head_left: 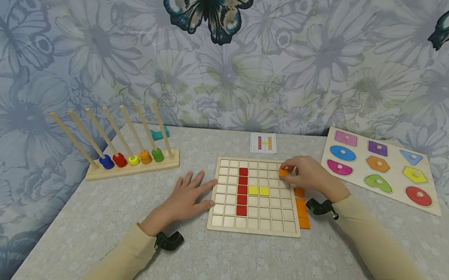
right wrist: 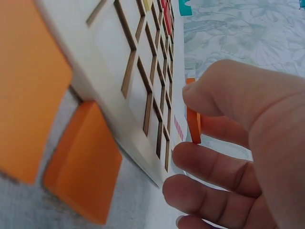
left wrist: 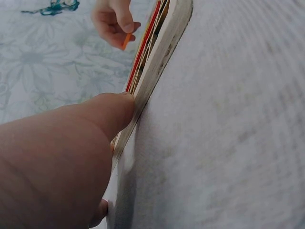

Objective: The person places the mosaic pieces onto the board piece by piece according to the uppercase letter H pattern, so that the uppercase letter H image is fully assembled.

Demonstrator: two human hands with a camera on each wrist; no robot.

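A wooden grid board (head_left: 255, 226) lies on the table, with a column of several red square tiles (head_left: 242, 189) and two yellow tiles (head_left: 258, 190) set in its cells. Over the board's far right corner, my right hand (head_left: 310, 175) pinches an orange square tile (right wrist: 193, 114) between thumb and finger, raised off the cells in the right wrist view. My left hand (head_left: 186, 198) has its fingers spread, and its thumb and index finger touch the board's left edge. More orange tiles (head_left: 302, 212) lie along the board's right side, partly under its edge or against it.
A small pattern card (head_left: 264, 143) lies behind the board. On the left stands a wooden peg rack (head_left: 135, 168) with coloured rings and upright rods; a teal piece (head_left: 159, 133) is behind it. A shape puzzle board (head_left: 384, 170) lies at the right, near my right forearm.
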